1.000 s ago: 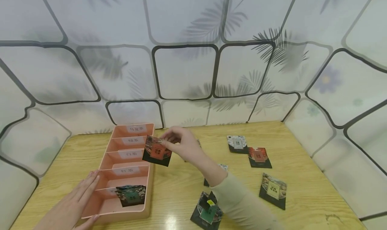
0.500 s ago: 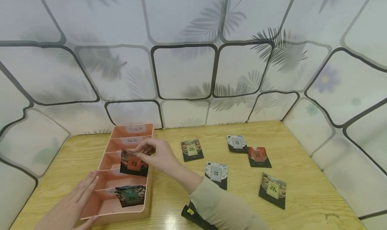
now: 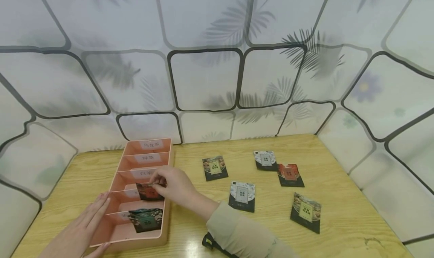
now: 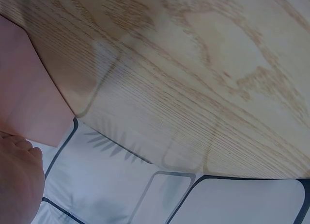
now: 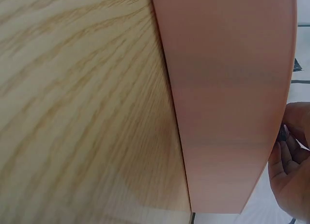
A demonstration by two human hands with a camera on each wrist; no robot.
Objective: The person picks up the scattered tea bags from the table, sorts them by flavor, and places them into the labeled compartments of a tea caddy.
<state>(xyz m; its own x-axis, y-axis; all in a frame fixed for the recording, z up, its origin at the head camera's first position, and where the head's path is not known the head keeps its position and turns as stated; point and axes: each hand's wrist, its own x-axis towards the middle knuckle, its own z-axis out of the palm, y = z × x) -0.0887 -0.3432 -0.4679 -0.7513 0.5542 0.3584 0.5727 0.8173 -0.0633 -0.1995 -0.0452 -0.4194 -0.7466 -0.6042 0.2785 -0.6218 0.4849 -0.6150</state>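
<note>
A long pink divided box (image 3: 165,222) with paper-labelled compartments stands at the left of the table. My right hand (image 3: 178,186) pinches the top edge of a red-labelled tea sachet (image 3: 146,192), whose lower part is inside the second compartment from the front. In the right wrist view, the right hand (image 5: 293,161) curls over the box's rim. My left hand (image 3: 79,228) rests along the box's left side with its fingers straight. A green-labelled sachet (image 3: 146,219) leans in the front compartment.
On the table's right half lie white sachets (image 3: 241,196) (image 3: 265,160), yellow-green-labelled sachets (image 3: 215,168) (image 3: 306,212) and another red sachet (image 3: 291,175). A dark item (image 3: 209,243) is partly under the right sleeve. A patterned cloth wall (image 3: 207,81) rises behind the table.
My right hand has carried the red-labelled sachet leftward from above the table, then down into the second compartment from the front. The left hand stays in place.
</note>
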